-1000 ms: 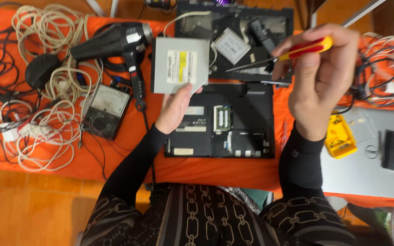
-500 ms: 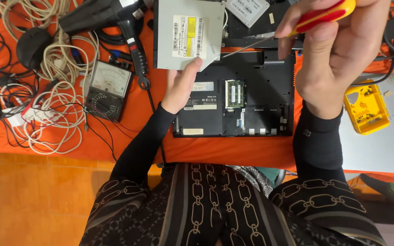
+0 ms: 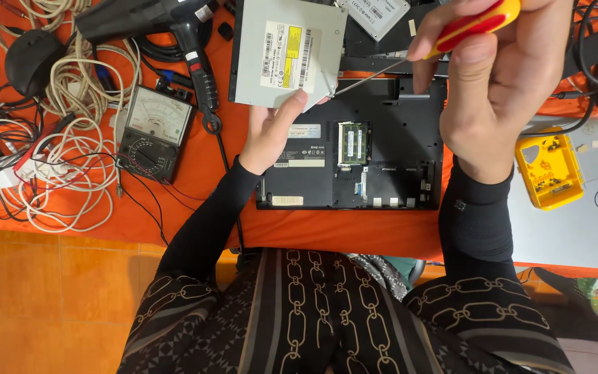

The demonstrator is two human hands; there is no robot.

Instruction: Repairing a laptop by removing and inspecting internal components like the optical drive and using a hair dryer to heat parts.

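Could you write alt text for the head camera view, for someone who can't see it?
Seen from above, a left hand holds a flat grey drive while the right hand puts a red-and-yellow screwdriver to its corner, over an opened black laptop on an orange cloth. A meter, heat gun, cables and yellow parts box lie around.

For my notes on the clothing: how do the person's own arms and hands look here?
Both hands, left hand and right hand, are bare: no gloves, and no rings or watch that I can see. Each arm wears a tight black sleeve reaching the wrist. The right cuff carries a small pale mark. Over them is a black garment with a beige chain pattern.
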